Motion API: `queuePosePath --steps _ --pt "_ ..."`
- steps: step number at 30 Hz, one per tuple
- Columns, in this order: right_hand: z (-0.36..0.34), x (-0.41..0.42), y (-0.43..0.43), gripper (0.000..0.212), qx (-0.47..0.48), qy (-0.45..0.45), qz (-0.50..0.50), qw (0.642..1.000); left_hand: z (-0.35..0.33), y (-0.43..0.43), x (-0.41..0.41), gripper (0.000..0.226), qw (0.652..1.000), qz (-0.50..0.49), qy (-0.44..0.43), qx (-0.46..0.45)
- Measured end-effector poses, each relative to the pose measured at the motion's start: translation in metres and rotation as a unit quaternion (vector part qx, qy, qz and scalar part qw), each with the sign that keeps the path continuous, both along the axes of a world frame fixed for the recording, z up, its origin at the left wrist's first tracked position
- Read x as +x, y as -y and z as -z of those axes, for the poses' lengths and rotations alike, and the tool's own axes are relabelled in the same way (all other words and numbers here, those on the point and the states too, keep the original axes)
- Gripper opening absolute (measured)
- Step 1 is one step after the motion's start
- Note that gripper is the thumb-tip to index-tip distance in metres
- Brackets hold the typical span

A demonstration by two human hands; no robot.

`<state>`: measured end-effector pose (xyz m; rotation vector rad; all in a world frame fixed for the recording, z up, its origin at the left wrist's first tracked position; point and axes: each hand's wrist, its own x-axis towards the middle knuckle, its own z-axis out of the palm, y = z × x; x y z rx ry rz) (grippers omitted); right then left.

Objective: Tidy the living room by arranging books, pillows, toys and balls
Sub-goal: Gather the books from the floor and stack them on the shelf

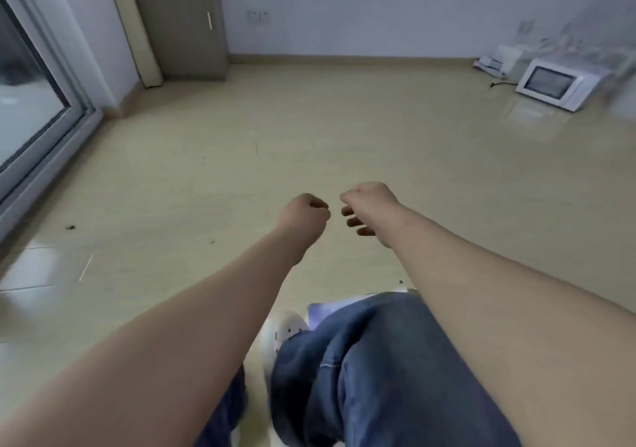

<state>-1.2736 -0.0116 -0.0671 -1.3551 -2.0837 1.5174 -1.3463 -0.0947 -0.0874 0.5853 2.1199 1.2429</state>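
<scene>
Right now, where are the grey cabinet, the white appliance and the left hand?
grey cabinet (182,30): head view, door front.
white appliance (550,85): head view, dark front window.
left hand (304,217): head view, back of the hand.

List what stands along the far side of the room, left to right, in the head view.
From the left: grey-framed sliding glass door → grey cabinet with a white handle → pale wall sockets → white box-shaped appliance with a dark window, on the floor.
</scene>
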Motion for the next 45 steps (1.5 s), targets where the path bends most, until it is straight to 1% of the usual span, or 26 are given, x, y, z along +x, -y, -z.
queuePosePath --steps 4,8,11,15,18,21,24,26,27,30,32,34,37,39,41,43,45 --pt "0.001 0.003 0.009 0.007 -0.021 -0.01 0.022 0.999 0.006 0.002 0.01 0.023 1.0 0.014 0.016 0.003" --pt "0.043 0.031 0.022 0.008 -0.093 0.02 0.054 0.994 0.033 0.006 0.031 0.026 0.998 0.045 0.036 -0.034" --pt "0.081 0.07 0.022 0.008 -0.134 0.046 0.1 0.985 0.064 0.001 0.056 0.025 0.993 0.079 0.055 -0.074" --pt "0.129 0.124 0.016 0.004 -0.213 0.068 0.159 0.962 0.105 -0.009 0.094 0.013 0.979 0.125 0.072 -0.142" --pt "0.158 0.161 0.01 0.007 -0.262 0.06 0.21 0.94 0.129 -0.021 0.123 0.019 0.969 0.162 0.065 -0.176" --pt "0.185 0.191 0.009 0.006 -0.262 0.07 0.242 0.932 0.15 -0.028 0.144 0.012 0.953 0.205 0.058 -0.216" --pt "0.214 0.206 0.01 0.003 -0.27 0.095 0.255 0.924 0.177 -0.034 0.149 0.012 0.936 0.248 0.035 -0.249" --pt "0.237 0.208 0.009 0.002 -0.277 0.114 0.259 0.918 0.195 -0.04 0.146 0.012 0.918 0.287 0.006 -0.273" --pt "0.248 0.209 0.008 0.004 -0.282 0.119 0.269 0.913 0.204 -0.043 0.143 0.013 0.904 0.314 -0.019 -0.288" --pt "0.268 0.213 0.004 0.002 -0.297 0.117 0.287 0.903 0.228 -0.052 0.134 0.027 0.86 0.384 -0.097 -0.321" --pt "0.283 0.22 -0.001 0.007 -0.302 0.128 0.289 0.9 0.245 -0.059 0.131 0.034 0.83 0.421 -0.138 -0.339" --pt "0.301 0.223 -0.009 0.01 -0.286 0.155 0.283 0.902 0.263 -0.065 0.132 0.038 0.801 0.452 -0.175 -0.351" --pt "0.325 0.229 -0.016 0.022 -0.294 0.179 0.277 0.897 0.294 -0.066 0.136 0.045 0.753 0.506 -0.228 -0.354" --pt "0.341 0.233 -0.019 0.02 -0.294 0.183 0.28 0.895 0.313 -0.067 0.139 0.052 0.727 0.53 -0.255 -0.354" --pt "0.355 0.237 -0.023 0.018 -0.292 0.186 0.279 0.896 0.329 -0.072 0.142 0.06 0.713 0.536 -0.259 -0.37" --pt "0.368 0.243 -0.025 0.022 -0.307 0.178 0.285 0.89 0.341 -0.076 0.143 0.068 0.71 0.53 -0.24 -0.396" --pt "0.38 0.25 -0.027 0.019 -0.314 0.179 0.286 0.887 0.356 -0.078 0.141 0.076 0.704 0.526 -0.237 -0.414"
